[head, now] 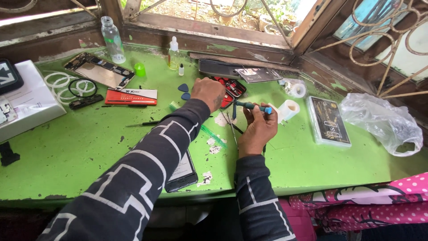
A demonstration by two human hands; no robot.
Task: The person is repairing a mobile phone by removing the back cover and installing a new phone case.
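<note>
Hidden and cut-off parts at the green bench

The left hand point(208, 93) covers part of the red tool case point(232, 89), so what its fingers touch cannot be told. The left sleeve point(151, 156) hides most of the dark phone point(183, 172). The screwdriver point(253, 106) tip is too small to make out in the right hand point(257, 129). The white box point(26, 98) and a black device point(8, 76) are cut off at the left edge.
</note>
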